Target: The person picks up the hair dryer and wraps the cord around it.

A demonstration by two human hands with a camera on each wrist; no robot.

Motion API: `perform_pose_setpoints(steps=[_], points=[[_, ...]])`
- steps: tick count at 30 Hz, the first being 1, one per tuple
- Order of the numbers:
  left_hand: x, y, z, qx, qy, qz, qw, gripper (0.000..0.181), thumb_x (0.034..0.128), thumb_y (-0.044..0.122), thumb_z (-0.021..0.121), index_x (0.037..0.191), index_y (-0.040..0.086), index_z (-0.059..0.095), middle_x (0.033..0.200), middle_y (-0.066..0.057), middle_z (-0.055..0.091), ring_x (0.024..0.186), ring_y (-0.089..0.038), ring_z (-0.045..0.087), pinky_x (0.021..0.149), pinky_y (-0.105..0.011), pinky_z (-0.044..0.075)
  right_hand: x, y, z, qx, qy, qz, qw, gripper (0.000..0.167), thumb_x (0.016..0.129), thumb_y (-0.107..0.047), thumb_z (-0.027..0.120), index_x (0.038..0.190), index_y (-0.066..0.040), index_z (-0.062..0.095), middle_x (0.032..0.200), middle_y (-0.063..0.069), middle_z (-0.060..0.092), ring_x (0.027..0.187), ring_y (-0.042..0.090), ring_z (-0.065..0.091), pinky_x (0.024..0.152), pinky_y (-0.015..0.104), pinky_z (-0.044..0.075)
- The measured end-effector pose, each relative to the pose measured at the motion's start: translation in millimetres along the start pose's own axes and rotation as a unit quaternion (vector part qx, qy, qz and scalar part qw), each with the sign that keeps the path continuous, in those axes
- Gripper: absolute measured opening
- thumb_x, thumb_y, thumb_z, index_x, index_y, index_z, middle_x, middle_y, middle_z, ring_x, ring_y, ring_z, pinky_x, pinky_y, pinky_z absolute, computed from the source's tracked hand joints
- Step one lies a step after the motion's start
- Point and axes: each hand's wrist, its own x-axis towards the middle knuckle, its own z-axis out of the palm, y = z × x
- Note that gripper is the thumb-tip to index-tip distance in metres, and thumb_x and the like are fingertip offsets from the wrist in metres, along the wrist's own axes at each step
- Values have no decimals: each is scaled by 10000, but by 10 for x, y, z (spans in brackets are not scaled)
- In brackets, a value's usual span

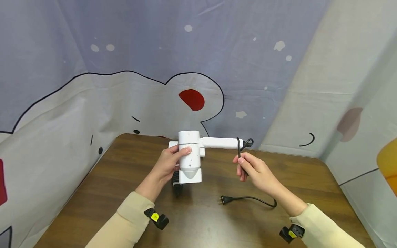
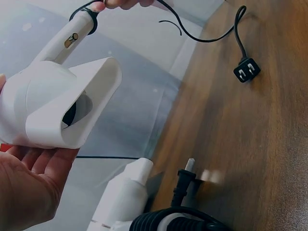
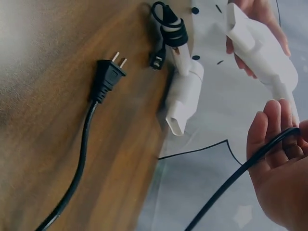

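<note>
A white hair dryer (image 1: 190,156) is raised above the table, its handle pointing right and its nozzle toward me. My left hand (image 1: 167,163) grips its body, thumb on the near side. At the handle's end, the black power cord (image 1: 239,146) passes around the handle. My right hand (image 1: 255,172) pinches this cord just below the handle. The cord's loose end lies on the table with its two-pin plug (image 1: 226,199) pointing left. A second white hair dryer (image 3: 185,94) rests behind, mostly hidden in the head view, its black cord (image 3: 174,33) coiled around its handle.
Everything is over a brown wooden table (image 1: 204,220). A printed cloth (image 1: 149,106) hangs along the table's back and left edges. At the far right is a yellow-orange shape (image 1: 389,162).
</note>
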Motion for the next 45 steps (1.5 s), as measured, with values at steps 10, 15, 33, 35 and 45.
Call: perform_pose_setpoints(steps=[10, 15, 33, 35, 45], points=[[8, 25, -1, 132, -37, -114, 9998, 472, 960, 180, 725, 1343, -84, 646, 982, -50, 743, 849, -189, 719, 736, -364, 587, -70, 161, 20, 551, -161, 235, 9981, 272, 1141, -117, 501, 1286, 43, 667, 939, 215, 713, 740, 212, 697, 745, 342, 622], [10, 15, 15, 82, -75, -164, 9998, 471, 969, 181, 712, 1341, -96, 632, 981, -58, 734, 842, -189, 717, 730, -356, 577, -90, 284, 1, 522, -399, 206, 9976, 273, 1132, -102, 520, 1293, 38, 690, 941, 57, 754, 775, 245, 724, 771, 346, 626], [-66, 77, 46, 166, -570, -244, 9979, 429, 979, 159, 690, 1305, -114, 632, 962, -47, 750, 842, -188, 729, 746, -376, 594, 13, 699, -364, 570, -1010, 1057, 9876, 337, 1101, -151, 611, 1277, 125, 695, 1002, 97, 778, 820, 172, 750, 689, 404, 645], [-74, 73, 39, 155, -668, -239, 9974, 427, 975, 156, 687, 1295, -120, 632, 946, -41, 752, 831, -182, 732, 743, -372, 598, 39, 713, -408, 557, -1001, 1174, 9865, 325, 1098, -165, 621, 1239, 111, 721, 980, 74, 779, 807, 172, 745, 682, 399, 643], [-99, 72, -1, 268, -907, -261, 9952, 379, 976, 155, 679, 1244, -112, 653, 917, -35, 757, 792, -177, 745, 712, -353, 615, 193, 640, -652, 202, -1008, 1591, 9819, 239, 1055, -24, 627, 1231, 121, 701, 934, 91, 772, 780, 224, 740, 656, 398, 636]])
